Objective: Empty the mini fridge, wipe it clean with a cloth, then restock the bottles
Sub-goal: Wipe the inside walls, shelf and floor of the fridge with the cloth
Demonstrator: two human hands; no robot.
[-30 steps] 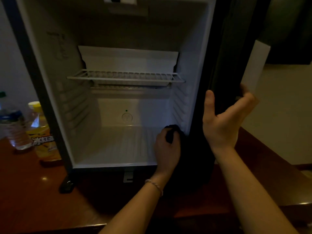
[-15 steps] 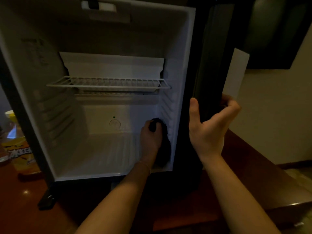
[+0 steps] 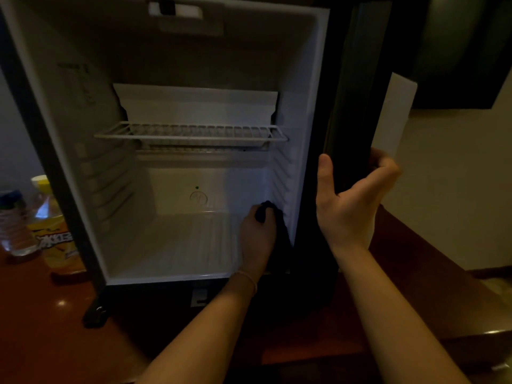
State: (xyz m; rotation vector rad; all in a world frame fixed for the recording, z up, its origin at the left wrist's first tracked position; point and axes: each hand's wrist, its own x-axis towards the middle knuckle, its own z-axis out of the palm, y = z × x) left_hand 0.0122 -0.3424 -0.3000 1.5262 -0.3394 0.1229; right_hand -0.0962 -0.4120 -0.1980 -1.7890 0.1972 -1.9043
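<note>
Since a second ago, left hand [image 3: 256, 239] reaching farther into the mini fridge [image 3: 177, 245], from near lip to lower right corner, fingers bunched round the dark cloth [image 3: 278, 231] and pressing it on the ribbed right wall, probably to scrub those grooves. Right hand [image 3: 352, 200] clasping the fridge's black right edge, thumb in front, fingers curled behind, likely to steady the cabinet. Wire shelf [image 3: 191, 134] bare. Two bottles [image 3: 41, 225] waiting on the table [image 3: 41, 342], far left, for restocking.

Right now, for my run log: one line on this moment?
step: wiping | left hand: dark cloth, white fridge wall | right hand: black fridge edge
</note>
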